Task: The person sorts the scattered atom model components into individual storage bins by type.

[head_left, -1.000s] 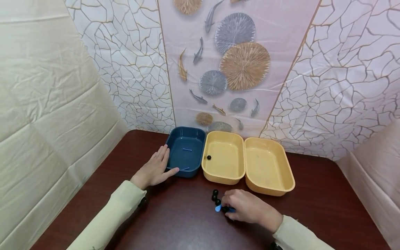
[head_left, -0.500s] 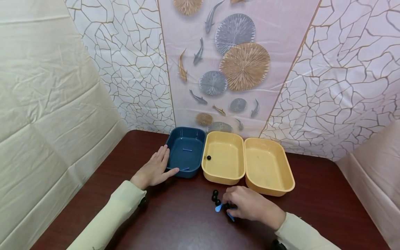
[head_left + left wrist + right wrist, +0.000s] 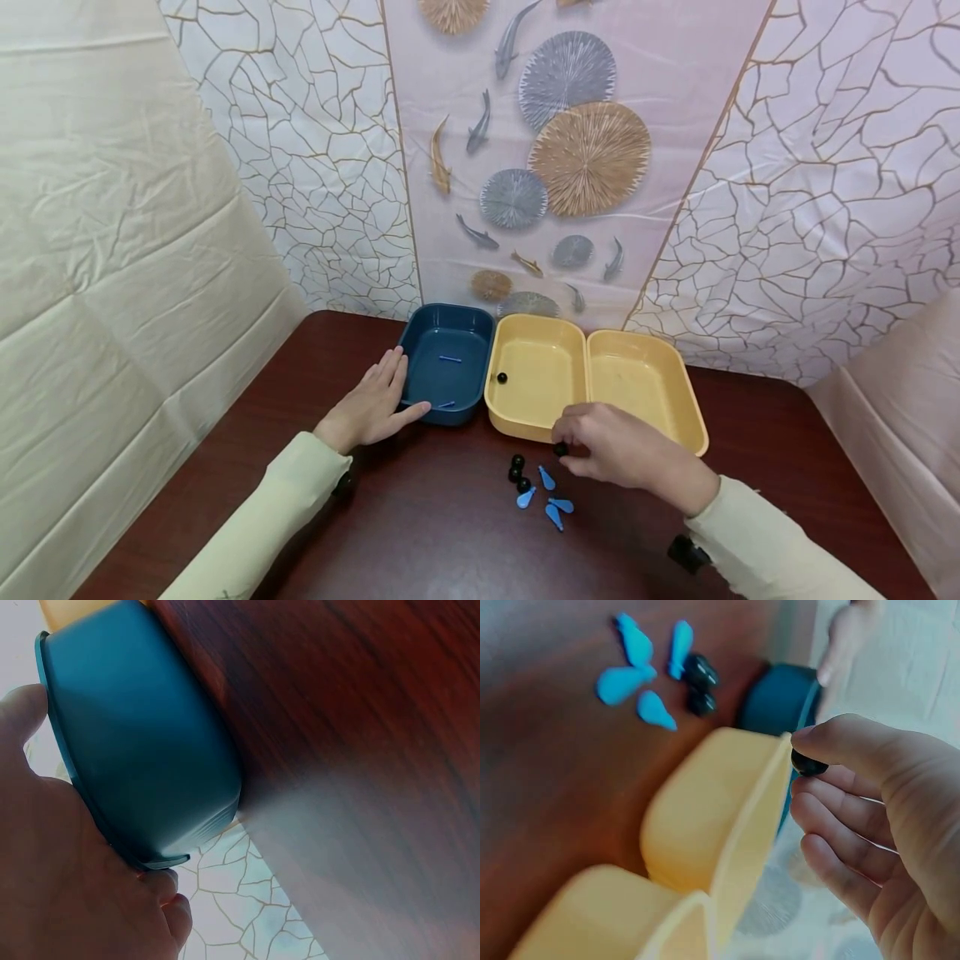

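Note:
My right hand point(image 3: 615, 443) pinches a small black ball point(image 3: 810, 764) between thumb and forefinger, at the front rim of the middle yellow tub point(image 3: 538, 399). In the right wrist view its other fingers are loosely bent. Another black ball point(image 3: 502, 378) lies inside that tub. My left hand point(image 3: 369, 407) rests on the left rim of the dark blue tub point(image 3: 442, 385), fingers straight and thumb over the front corner. On the table are three black balls point(image 3: 514, 474) and several light-blue teardrop-shaped pieces point(image 3: 553, 517) with narrow necks.
To the right, a second yellow tub point(image 3: 645, 383) stands against the middle one, partly behind my right hand. Two thin blue sticks point(image 3: 450, 359) lie in the blue tub. A patterned cloth point(image 3: 352, 167) hangs behind the table point(image 3: 420, 517).
My right hand has lifted a black ball from the group and moved it up and right to the yellow tubs. More blue pieces now show where it was. The left hand stays put.

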### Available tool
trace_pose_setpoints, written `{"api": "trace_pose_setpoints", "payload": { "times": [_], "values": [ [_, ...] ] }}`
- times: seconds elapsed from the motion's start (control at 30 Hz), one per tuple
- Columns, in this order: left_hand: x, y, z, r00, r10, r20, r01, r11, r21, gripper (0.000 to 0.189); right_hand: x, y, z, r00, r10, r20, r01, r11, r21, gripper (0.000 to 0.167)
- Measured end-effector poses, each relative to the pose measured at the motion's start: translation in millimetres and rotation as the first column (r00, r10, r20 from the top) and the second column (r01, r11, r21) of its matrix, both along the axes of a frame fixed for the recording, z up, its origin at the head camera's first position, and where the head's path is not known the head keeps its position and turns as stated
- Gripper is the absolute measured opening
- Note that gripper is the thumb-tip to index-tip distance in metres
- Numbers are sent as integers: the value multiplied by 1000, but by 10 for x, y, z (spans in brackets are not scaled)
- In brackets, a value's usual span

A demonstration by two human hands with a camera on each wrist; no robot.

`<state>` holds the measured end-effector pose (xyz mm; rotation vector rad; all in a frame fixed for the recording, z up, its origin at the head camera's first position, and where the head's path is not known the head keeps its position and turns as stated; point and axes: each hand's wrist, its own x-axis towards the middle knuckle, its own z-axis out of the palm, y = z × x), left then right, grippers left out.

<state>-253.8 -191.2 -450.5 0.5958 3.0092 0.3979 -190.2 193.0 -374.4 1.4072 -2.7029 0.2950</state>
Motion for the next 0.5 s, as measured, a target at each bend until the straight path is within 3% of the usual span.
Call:
{"api": "trace_pose_setpoints", "payload": {
  "times": [0.27, 0.5],
  "values": [
    [1, 4, 11, 1000, -2, 3, 2, 1000, -1, 99, -175, 72, 269, 997, -45, -60, 44, 999, -20, 13],
    [1, 14, 22, 1000, -2, 3, 2, 1000, -8, 99, -358, 118, 335, 993, -85, -81, 82, 996, -31, 11]
  ]
}}
